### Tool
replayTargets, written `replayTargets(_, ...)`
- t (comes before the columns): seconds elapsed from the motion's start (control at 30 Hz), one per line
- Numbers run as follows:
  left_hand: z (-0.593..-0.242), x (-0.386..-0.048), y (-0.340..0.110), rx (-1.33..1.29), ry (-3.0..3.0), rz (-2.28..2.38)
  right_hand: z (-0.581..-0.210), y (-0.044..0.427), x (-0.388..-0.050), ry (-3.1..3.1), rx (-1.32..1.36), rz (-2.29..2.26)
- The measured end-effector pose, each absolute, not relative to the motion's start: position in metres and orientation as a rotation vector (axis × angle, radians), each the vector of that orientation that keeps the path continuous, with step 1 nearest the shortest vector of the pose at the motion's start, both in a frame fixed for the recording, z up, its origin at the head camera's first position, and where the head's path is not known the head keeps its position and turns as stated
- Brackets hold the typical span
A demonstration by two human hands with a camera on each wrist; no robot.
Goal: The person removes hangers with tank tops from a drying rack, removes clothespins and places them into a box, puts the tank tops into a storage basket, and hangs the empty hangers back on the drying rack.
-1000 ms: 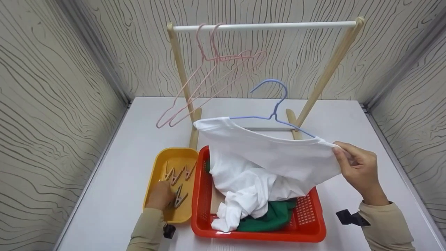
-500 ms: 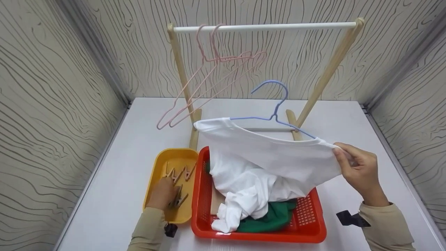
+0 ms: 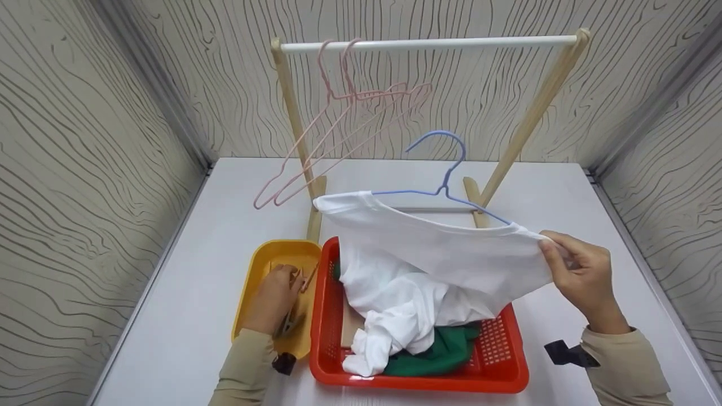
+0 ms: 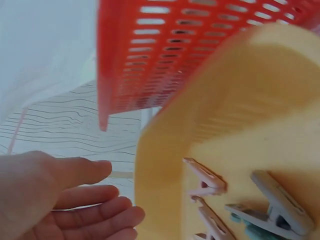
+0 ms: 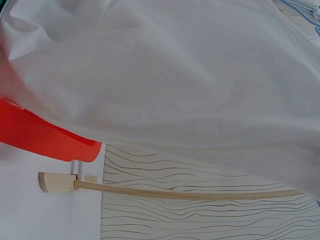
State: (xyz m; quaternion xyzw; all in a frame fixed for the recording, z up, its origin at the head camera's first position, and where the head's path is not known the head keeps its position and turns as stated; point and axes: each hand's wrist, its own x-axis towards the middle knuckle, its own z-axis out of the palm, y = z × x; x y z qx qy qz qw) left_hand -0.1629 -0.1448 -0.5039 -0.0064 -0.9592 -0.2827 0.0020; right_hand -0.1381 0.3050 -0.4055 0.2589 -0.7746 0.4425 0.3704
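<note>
My left hand (image 3: 273, 299) reaches into the yellow tray (image 3: 255, 270), its fingers beside a pink clothespin (image 3: 304, 281). In the left wrist view its fingers are loosely extended and hold nothing. Two pink clothespins (image 4: 209, 183) and a brownish one (image 4: 286, 206) lie on the tray floor there. With thumb and fingers, my right hand (image 3: 584, 270) pinches the shoulder of a white T-shirt (image 3: 451, 248). A blue hanger (image 3: 445, 183) sits inside the shirt, its hook standing out above the neckline. The lower part of the shirt bunches in the red basket (image 3: 420, 382).
Green cloth (image 3: 434, 355) lies in the basket under the shirt. Behind stands a wooden rack with a white rail (image 3: 451, 43), and two pink hangers (image 3: 307, 163) hang at its left end. Tray and basket stand side by side on the white table (image 3: 186, 293).
My left hand has moved forward and slightly right inside the tray, now covering some clothespins farther back. The right hand, shirt and blue hanger stay nearly still.
</note>
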Motion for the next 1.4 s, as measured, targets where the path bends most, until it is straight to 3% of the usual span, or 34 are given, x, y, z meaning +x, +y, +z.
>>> replayTargets(0.7,-0.461,-0.181,-0.113,-0.422,-2.396,-0.832,-0.402,0.304,-0.138,-2.000,0.666,1.108)
replayTargets(1.4,-0.416,-0.201,-0.085,-0.524,-2.213,-0.750,-0.403,0.302,-0.136,-1.988,0.692,1.099)
